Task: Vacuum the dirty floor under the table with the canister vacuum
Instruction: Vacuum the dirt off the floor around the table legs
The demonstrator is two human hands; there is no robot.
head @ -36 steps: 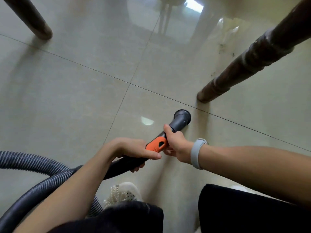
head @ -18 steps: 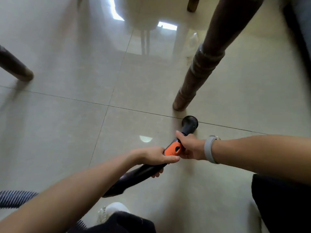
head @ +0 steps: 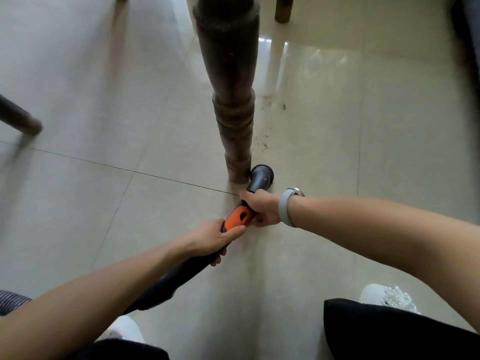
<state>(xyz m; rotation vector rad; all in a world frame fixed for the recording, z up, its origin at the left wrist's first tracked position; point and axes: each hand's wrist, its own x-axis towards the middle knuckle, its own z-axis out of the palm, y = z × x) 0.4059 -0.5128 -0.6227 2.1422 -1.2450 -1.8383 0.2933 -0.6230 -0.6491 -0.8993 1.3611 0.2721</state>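
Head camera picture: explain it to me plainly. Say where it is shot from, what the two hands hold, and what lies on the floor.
No robot is here. A person wears one wide-angle camera on the head, looking forward and down, so you see their own arms from above.

Both hands hold the dark vacuum wand. The left hand grips it just behind the orange part. The right hand, with a grey wristband, grips it nearer the front. The round nozzle sits low at the floor, right beside the foot of a turned wooden table leg; I cannot tell if they touch.

The floor is glossy pale tile. Dark specks of dirt lie just right of the leg, beyond the nozzle. A piece of ribbed hose shows at the left edge, and white shoes at the bottom.
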